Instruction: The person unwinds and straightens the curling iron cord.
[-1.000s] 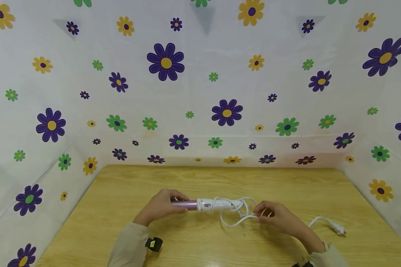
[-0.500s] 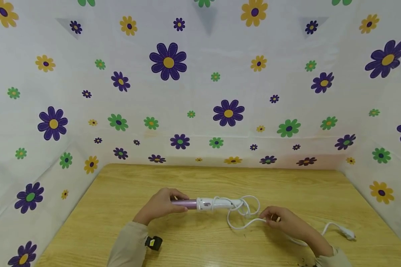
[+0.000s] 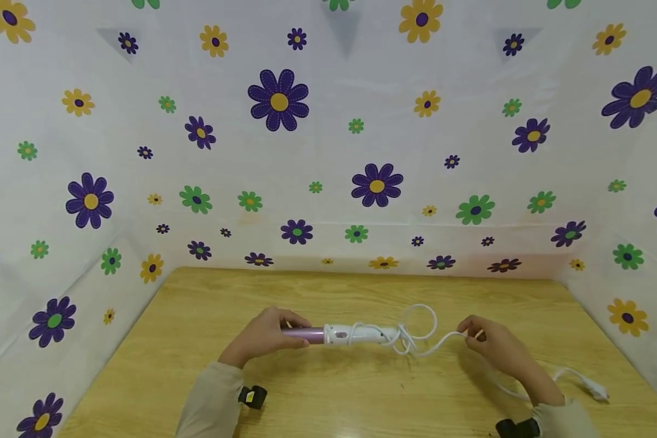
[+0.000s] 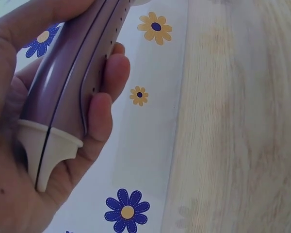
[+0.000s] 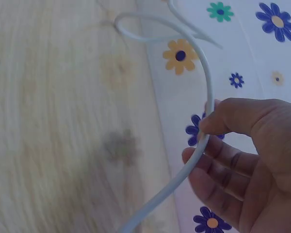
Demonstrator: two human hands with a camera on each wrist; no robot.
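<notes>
A hair straightener point(image 3: 356, 334) with a purple barrel and a white handle lies sideways in the head view. My left hand point(image 3: 265, 337) grips its purple barrel point(image 4: 70, 73); the fingers curl round it in the left wrist view, and the split white tip sits against the palm. White cord point(image 3: 424, 351) winds round the handle and hangs in loose loops at its right end. Farther along, my right hand point(image 3: 495, 345) pinches the cord between thumb and fingers, as the right wrist view shows with the cord point(image 5: 207, 82) curving through the grip.
The cord's free end runs behind the right wrist to a white plug point(image 3: 597, 389) on the wooden table point(image 3: 328, 401). A white flower-print sheet point(image 3: 328, 146) rises at the back and both sides. Black straps with small boxes point(image 3: 254, 397) are on the wrists.
My right hand has moved right, then slightly away from me, drawing the cord out from the handle. The loops have shifted and the plug has slid right. My left hand stays in place.
</notes>
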